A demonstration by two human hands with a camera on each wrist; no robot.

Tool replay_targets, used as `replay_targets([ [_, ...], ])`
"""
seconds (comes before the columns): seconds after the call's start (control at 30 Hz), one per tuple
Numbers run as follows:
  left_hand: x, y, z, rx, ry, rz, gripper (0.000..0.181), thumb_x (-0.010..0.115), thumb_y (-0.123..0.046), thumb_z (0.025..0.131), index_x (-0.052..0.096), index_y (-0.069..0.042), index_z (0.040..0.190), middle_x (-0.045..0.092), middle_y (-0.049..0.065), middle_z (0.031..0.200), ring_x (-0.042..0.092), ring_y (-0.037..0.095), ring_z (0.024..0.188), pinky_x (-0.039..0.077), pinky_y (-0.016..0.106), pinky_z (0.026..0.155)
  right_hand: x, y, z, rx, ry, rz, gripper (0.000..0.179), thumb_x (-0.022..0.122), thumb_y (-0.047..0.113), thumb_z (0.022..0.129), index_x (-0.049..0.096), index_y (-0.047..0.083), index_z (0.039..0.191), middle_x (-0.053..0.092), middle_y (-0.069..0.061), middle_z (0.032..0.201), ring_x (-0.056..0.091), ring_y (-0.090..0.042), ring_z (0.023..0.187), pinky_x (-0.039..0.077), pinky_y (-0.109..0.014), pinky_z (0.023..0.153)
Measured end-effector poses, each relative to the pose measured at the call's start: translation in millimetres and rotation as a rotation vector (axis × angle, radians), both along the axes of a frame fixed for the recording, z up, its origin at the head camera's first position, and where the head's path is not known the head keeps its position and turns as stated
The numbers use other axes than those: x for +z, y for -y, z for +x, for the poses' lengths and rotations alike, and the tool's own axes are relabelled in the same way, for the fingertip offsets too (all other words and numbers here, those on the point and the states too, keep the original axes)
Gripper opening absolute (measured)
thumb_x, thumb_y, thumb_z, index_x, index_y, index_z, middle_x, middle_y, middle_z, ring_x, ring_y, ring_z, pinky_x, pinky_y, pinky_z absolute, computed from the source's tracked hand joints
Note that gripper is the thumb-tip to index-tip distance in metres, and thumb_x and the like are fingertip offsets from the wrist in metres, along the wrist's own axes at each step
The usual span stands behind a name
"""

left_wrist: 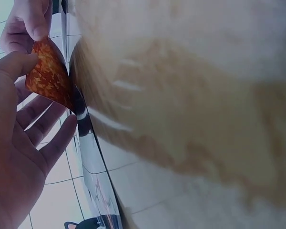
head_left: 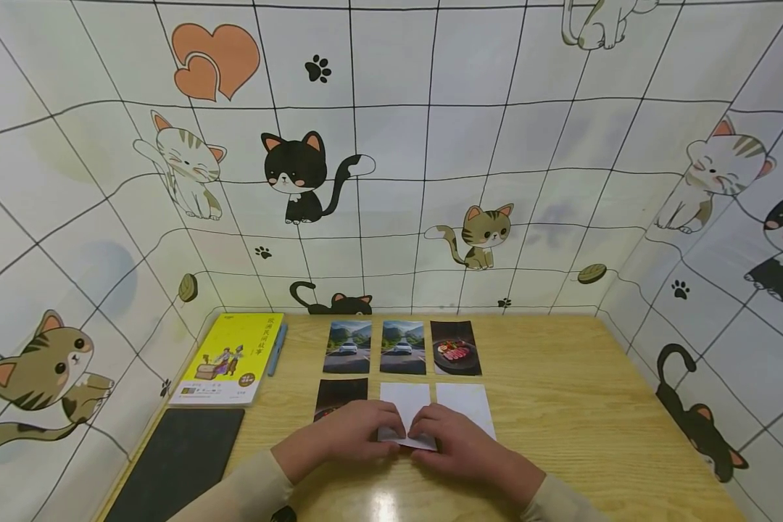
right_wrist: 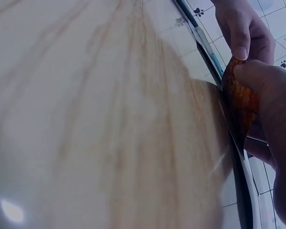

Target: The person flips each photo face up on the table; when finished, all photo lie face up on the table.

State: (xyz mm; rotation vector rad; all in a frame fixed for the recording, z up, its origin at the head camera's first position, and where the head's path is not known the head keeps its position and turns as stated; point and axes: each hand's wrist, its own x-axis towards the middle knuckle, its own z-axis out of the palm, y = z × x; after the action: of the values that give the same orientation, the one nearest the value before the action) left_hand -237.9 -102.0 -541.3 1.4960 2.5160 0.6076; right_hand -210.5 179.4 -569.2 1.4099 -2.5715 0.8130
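White-backed card (head_left: 404,399) is at the middle of the near row on the table (head_left: 581,406), near edge bent up. Wrist views show its underside: an orange-red print. Both hands on it. Left hand (head_left: 359,429) pinches the near left part, thumb on the printed side, other fingers loosely spread behind. Right hand (head_left: 460,446) pinches the near right part, thumb also on the print. Gap at each grip is just card thickness; can't tell how hard they press.

Neighbours: dark food picture (head_left: 341,389) just left, partly under the left hand in the head view; blank white card (head_left: 466,401) just right, partly hidden by the right hand.

Far row, left to right: car picture (head_left: 347,348), matching car picture (head_left: 402,348), plated-meat picture (head_left: 455,349).

Further left: yellow book (head_left: 228,359), blue pen (head_left: 277,351) along its right edge, black slab (head_left: 179,457) nearer the person. Cat-print backdrop (head_left: 391,145) behind and on both sides.
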Motion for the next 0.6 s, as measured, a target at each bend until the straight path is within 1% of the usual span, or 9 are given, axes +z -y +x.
replay_targets([
  [0.17,1.0,0.2,1.6,0.021,0.057,0.029,0.015,0.071,-0.034,0.11,0.078,-0.028,0.123,0.071,-0.015,0.121,0.068,0.001,0.11,0.055,0.021,0.096,-0.7,0.3,1.4,-0.015,0.005,-0.049,0.015,0.081,0.019,0.102,0.075,0.024,0.114,0.07,0.01,0.115,0.064,-0.006,0.108,0.059,-0.032,0.094],
  [0.3,0.2,-0.1,2.4,0.025,0.079,0.043,0.015,0.07,-0.034,0.111,0.078,-0.027,0.123,0.071,-0.014,0.121,0.068,0.001,0.111,0.055,0.022,0.097,-1.1,0.3,1.1,-0.013,0.013,-0.093,0.011,0.08,0.018,0.104,0.076,0.025,0.112,0.07,0.012,0.112,0.065,-0.005,0.104,0.059,-0.031,0.091],
  [0.4,-0.1,-0.1,3.3,0.024,0.087,0.061,0.015,0.07,-0.033,0.111,0.078,-0.027,0.123,0.071,-0.014,0.121,0.068,0.002,0.112,0.055,0.022,0.098,-1.8,0.1,0.5,-0.01,0.019,-0.123,0.012,0.08,0.017,0.104,0.075,0.025,0.111,0.07,0.012,0.11,0.066,-0.006,0.102,0.059,-0.03,0.09],
  [0.6,0.4,0.4,3.6,0.036,0.112,0.092,0.016,0.07,-0.027,0.112,0.077,-0.026,0.126,0.071,-0.015,0.121,0.068,0.001,0.113,0.055,0.024,0.099,-0.2,1.1,-0.2,0.0,0.06,-0.206,0.012,0.079,0.013,0.105,0.075,0.023,0.111,0.072,0.01,0.108,0.068,-0.008,0.098,0.06,-0.029,0.087],
])
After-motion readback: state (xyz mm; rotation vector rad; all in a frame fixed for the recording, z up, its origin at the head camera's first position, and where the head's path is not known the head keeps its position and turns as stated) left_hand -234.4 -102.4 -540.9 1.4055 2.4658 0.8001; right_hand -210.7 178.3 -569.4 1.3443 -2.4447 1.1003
